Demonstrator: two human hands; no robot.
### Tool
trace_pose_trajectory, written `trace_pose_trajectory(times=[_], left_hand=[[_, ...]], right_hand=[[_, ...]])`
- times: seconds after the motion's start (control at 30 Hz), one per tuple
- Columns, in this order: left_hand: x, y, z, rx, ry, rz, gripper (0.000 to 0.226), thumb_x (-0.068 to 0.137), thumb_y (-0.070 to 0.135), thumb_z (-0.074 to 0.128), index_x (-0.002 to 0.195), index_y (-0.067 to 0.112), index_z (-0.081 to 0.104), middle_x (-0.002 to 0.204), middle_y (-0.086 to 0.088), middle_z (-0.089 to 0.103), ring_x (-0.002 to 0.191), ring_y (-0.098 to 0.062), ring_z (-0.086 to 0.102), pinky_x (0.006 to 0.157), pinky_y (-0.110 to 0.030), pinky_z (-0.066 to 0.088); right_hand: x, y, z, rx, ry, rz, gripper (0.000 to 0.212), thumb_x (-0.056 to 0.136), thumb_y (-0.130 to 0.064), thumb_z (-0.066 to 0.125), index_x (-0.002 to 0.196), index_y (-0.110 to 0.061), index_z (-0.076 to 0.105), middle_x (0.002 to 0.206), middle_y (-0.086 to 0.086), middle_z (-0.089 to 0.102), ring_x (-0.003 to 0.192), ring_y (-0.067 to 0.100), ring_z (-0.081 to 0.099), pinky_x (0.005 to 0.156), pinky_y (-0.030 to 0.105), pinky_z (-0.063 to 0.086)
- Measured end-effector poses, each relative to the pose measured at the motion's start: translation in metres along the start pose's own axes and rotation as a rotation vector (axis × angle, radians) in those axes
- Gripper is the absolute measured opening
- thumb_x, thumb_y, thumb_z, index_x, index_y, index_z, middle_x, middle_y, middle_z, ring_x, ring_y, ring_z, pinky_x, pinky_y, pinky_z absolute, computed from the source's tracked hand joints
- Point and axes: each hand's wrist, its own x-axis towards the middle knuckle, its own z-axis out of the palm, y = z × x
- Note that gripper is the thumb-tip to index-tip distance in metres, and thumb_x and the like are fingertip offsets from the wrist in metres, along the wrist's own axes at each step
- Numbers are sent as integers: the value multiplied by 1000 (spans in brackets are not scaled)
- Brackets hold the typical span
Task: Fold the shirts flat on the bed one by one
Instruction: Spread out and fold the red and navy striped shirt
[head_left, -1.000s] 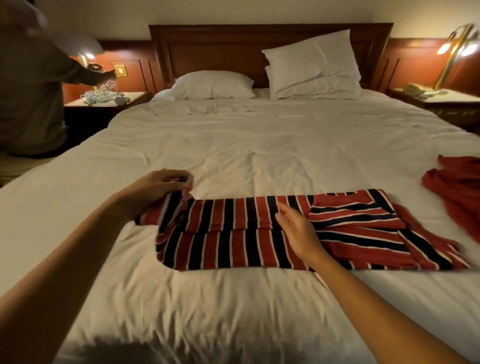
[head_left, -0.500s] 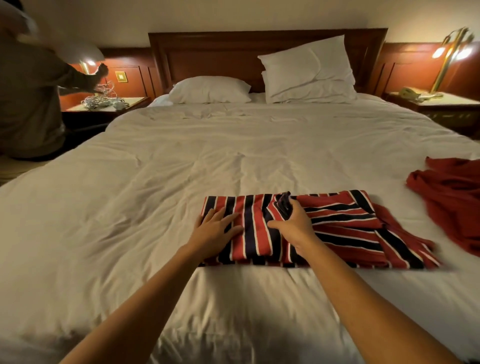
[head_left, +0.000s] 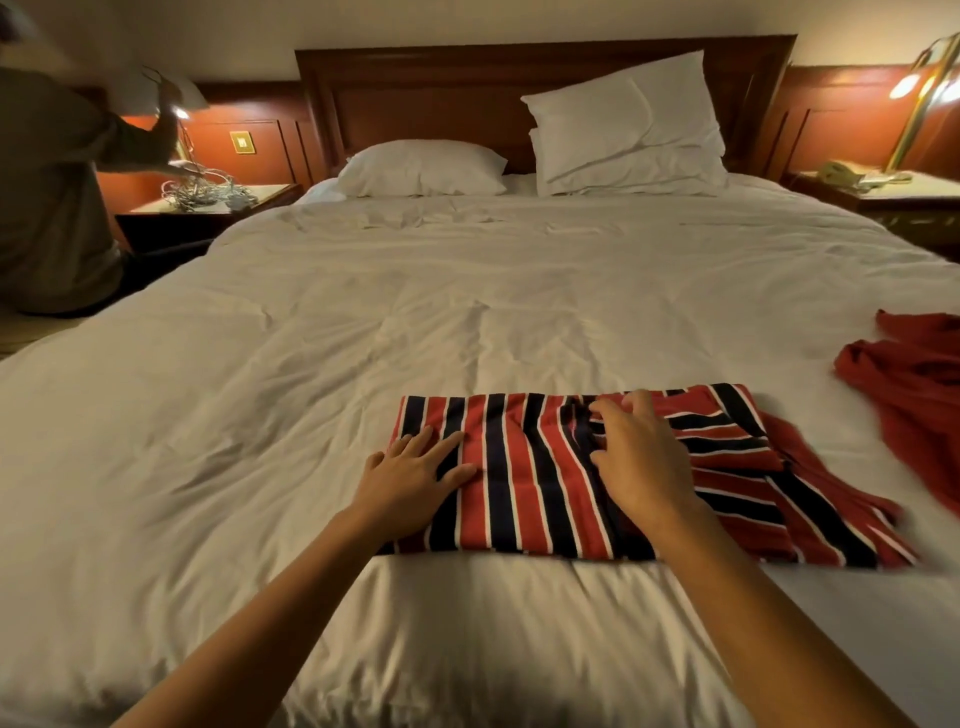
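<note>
A red, navy and white striped shirt (head_left: 530, 478) lies folded into a band on the white bed (head_left: 467, 322), its left part doubled over the middle. My left hand (head_left: 410, 478) rests flat on the shirt's left edge with fingers spread. My right hand (head_left: 639, 457) lies on the middle of the shirt, fingers stretched forward onto the fold, holding nothing. A plain red shirt (head_left: 914, 395) lies crumpled at the bed's right edge.
Two white pillows (head_left: 618, 130) lean at the wooden headboard (head_left: 441, 98). A person (head_left: 52, 197) stands at the left nightstand (head_left: 208, 208) handling a tangle of cables. A lamp (head_left: 924, 88) and phone stand on the right nightstand.
My left hand carried the shirt's left end over onto the middle and let it go; it now lies flat on the fold. My right hand released its pinch and spread out.
</note>
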Motion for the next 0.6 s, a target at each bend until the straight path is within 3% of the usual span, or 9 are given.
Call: trace_pose_trajectory(times=[0.13, 0.23, 0.3, 0.43, 0.6], left_hand=[[21, 1, -7, -59, 167, -40, 66, 94, 74, 18, 149, 44, 38, 159, 6, 33, 145, -24, 27, 115, -49, 21], [40, 3, -2, -96, 183, -88, 61, 98, 69, 21, 151, 43, 34, 163, 9, 26, 150, -24, 18, 118, -48, 16], [45, 1, 8, -109, 184, -89, 63, 97, 70, 18, 153, 44, 29, 164, 10, 21, 152, -21, 12, 121, -47, 11], [50, -2, 18, -133, 207, -77, 68, 94, 73, 12, 154, 45, 23, 165, 10, 16, 154, -17, 6, 124, -47, 5], [50, -3, 21, -134, 203, -71, 67, 95, 72, 12, 155, 44, 20, 165, 10, 14, 154, -15, 4, 123, -45, 3]], right_hand=[[24, -10, 13, 108, 10, -87, 31, 100, -27, 55, 128, -16, 61, 128, 6, 56, 116, 26, 56, 95, 41, 50], [50, -20, 33, 183, -140, 127, 42, 100, -46, 47, 122, -13, 59, 118, 9, 61, 113, 31, 57, 94, 47, 50], [64, -18, 47, 171, -167, 227, 50, 95, -55, 52, 120, -13, 59, 119, 10, 62, 113, 32, 56, 95, 46, 49], [88, -9, 64, 272, -112, 265, 33, 89, -37, 72, 109, -12, 67, 106, 8, 71, 98, 29, 66, 78, 36, 52], [106, 11, 67, 609, -3, 259, 21, 85, -25, 77, 102, -18, 68, 91, 2, 69, 88, 23, 67, 73, 27, 46]])
